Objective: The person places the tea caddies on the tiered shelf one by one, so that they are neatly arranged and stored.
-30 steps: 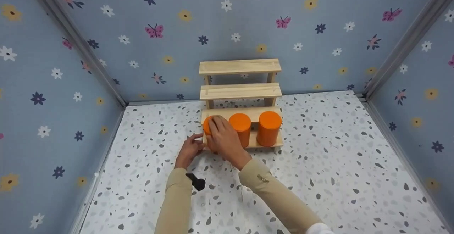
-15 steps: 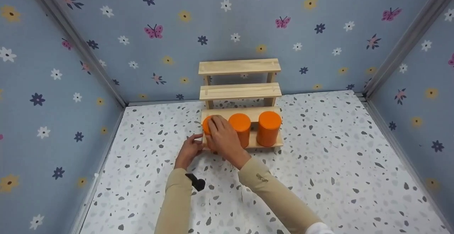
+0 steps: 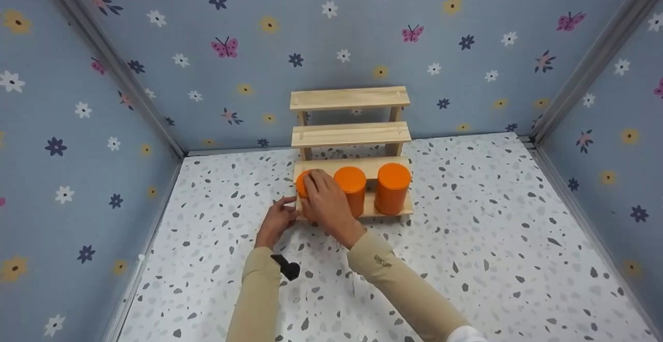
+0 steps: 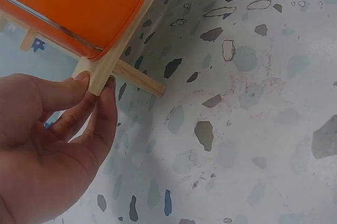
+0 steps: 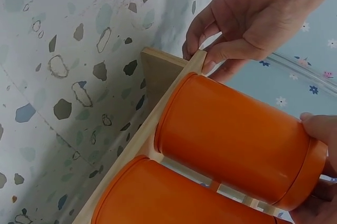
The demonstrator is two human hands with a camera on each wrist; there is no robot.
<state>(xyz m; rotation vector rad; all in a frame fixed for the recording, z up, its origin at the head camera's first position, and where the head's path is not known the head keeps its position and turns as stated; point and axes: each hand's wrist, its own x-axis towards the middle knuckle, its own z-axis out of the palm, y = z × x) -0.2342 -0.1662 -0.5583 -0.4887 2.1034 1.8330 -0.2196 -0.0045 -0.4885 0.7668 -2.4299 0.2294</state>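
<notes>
Three orange canisters stand in a row on the lowest step of a wooden tiered shelf (image 3: 352,133). My right hand (image 3: 330,202) grips the left canister (image 5: 237,139) around its top end, thumb on one side and fingers on the other. Pinched between the thumb and fingers of my left hand (image 4: 58,129) is the left end of the lowest board (image 4: 105,68). The middle canister (image 3: 350,179) is partly hidden by my right hand in the head view. On the right end of the step stands the right canister (image 3: 393,189).
Behind the shelf rises a blue wall (image 3: 342,31) with flowers and butterflies. Side walls with metal corner strips (image 3: 595,57) flank the white speckled tabletop (image 3: 492,238). The shelf's two upper steps (image 3: 350,96) bear nothing.
</notes>
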